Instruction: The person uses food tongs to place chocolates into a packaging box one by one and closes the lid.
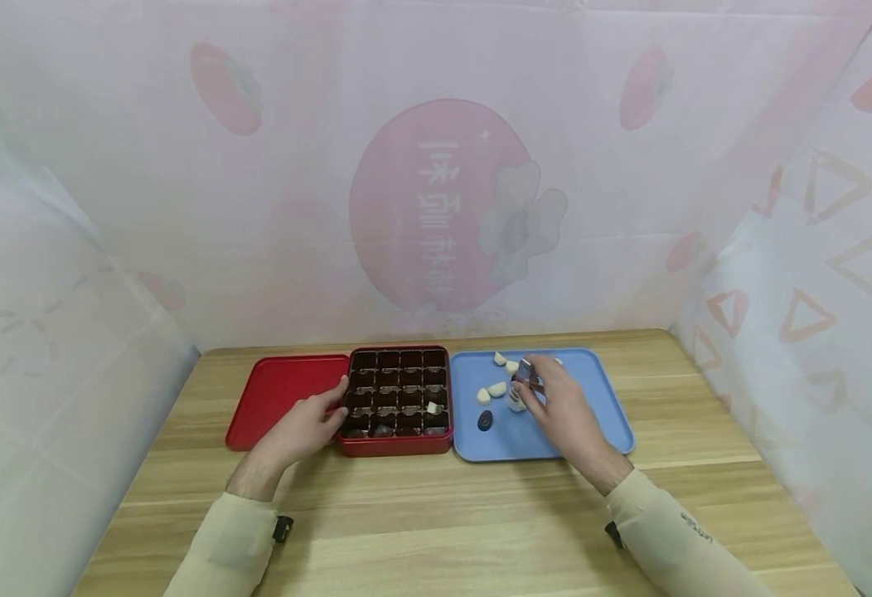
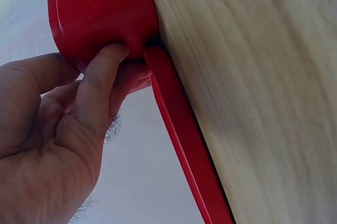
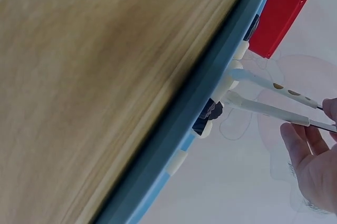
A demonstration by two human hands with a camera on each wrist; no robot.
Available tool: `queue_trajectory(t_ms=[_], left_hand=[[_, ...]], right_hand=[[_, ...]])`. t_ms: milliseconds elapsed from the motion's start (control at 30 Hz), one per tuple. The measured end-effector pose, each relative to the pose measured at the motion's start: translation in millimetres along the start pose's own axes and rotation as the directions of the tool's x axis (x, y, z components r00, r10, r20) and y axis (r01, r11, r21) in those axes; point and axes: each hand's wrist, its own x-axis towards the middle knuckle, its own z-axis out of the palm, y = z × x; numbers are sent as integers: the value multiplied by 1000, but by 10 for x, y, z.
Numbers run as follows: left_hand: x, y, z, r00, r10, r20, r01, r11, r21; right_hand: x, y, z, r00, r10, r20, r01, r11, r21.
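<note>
In the head view my right hand [image 1: 559, 406] is over the blue tray [image 1: 421, 452]'s neighbour side, pinching a pair of tongs [image 3: 274, 110] with pale arms and metal upper parts. The tong tips point down at a white chocolate-like piece [image 3: 224, 86] and stand around or against it; which, I cannot tell. My left hand [image 1: 305, 427] touches the left wall of a red box [image 1: 396, 446], fingers against its corner. Inside, a dark divided insert [image 1: 399, 390] has dark pieces in the front row and one white piece [image 1: 433, 408] at the right.
A red lid [image 1: 279, 398] lies left of the box. Several white pieces [image 1: 496, 389] and a dark oval piece [image 1: 485, 420] lie on the blue tray. A printed curtain [image 1: 257, 207] stands behind the wooden table [image 1: 406, 522].
</note>
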Motion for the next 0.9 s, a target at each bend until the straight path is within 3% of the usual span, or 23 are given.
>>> queue_trajectory(t_ms=[300,633,900], left_hand=[[-16,13,-10,1000,4,-4,-4,1000,-3],[-12,11,-3,1000,0,-1,-1,1000,-5],[-9,4,-9,1000,2,1,-2,1000,-11]], right_hand=[[-8,21,33,999,-43,27,46,993,-106],[18,94,39,1000,13,-5,-13,1000,-25],[60,-125,-6,999,-23,-22,24,998,56]])
